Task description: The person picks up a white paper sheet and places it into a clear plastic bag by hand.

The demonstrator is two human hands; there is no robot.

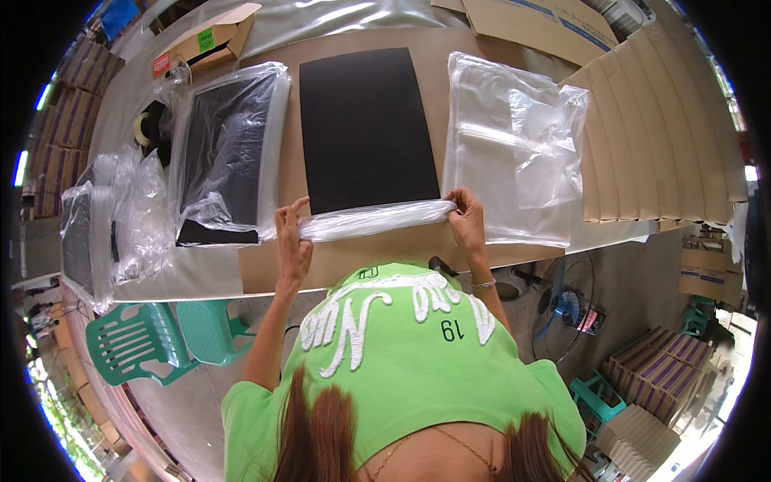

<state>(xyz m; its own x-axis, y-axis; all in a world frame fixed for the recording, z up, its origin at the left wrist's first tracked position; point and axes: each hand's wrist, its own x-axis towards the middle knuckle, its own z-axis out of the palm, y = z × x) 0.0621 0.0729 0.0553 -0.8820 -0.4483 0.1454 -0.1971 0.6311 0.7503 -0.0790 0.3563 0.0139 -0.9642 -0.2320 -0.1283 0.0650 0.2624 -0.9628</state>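
The left hand (294, 245) grips the left end of the bunched clear plastic film (377, 222); the right hand (467, 225) pinches its right end. The film spans the near edge of the black panel (365, 128) (positioned centrally on the table (210, 270)), beside clear bags (498, 181).

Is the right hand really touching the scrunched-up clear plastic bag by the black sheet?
Touching. The head view shows the right hand pinching the right end of the scrunched-up clear plastic bag, with no gap between them.
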